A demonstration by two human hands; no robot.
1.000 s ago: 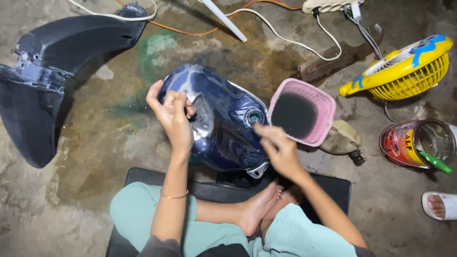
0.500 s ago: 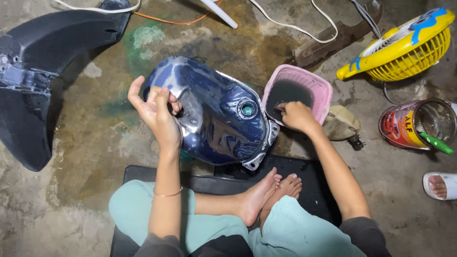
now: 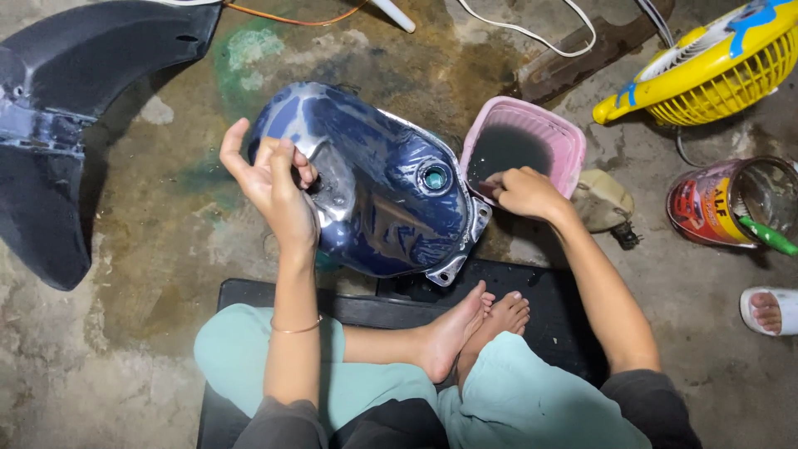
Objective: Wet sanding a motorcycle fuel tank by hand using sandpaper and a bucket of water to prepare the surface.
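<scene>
Figure: A seated person, legs crossed on a black mat (image 3: 549,299), works on a dark blue fuel tank (image 3: 382,191) lying on the wet concrete floor (image 3: 150,274).

The tank's long axis runs from upper left to lower right, its filler hole (image 3: 435,177) facing up near the right end. The tank sits between the two hands, straight ahead of the knees.

The left hand (image 3: 270,187) rests against the tank's left flank, thumb spread outward and fingers curled loosely over the metal edge; it appears to steady the tank and pinches nothing that can be seen.

The right hand (image 3: 524,193) lies off the tank, at the near rim of a pink tub (image 3: 565,141) of dark liquid just beside the tank's right end. Its fingers are bunched together, dipping at the liquid's edge; whether they hold a small pad or paper cannot be told.

The left hand is thus the one touching the tank; the right must travel leftward to reach it.

Surroundings: a black fairing (image 3: 58,125) at left, a yellow fan (image 3: 706,75) and a paint can (image 3: 723,204) at right.
</scene>
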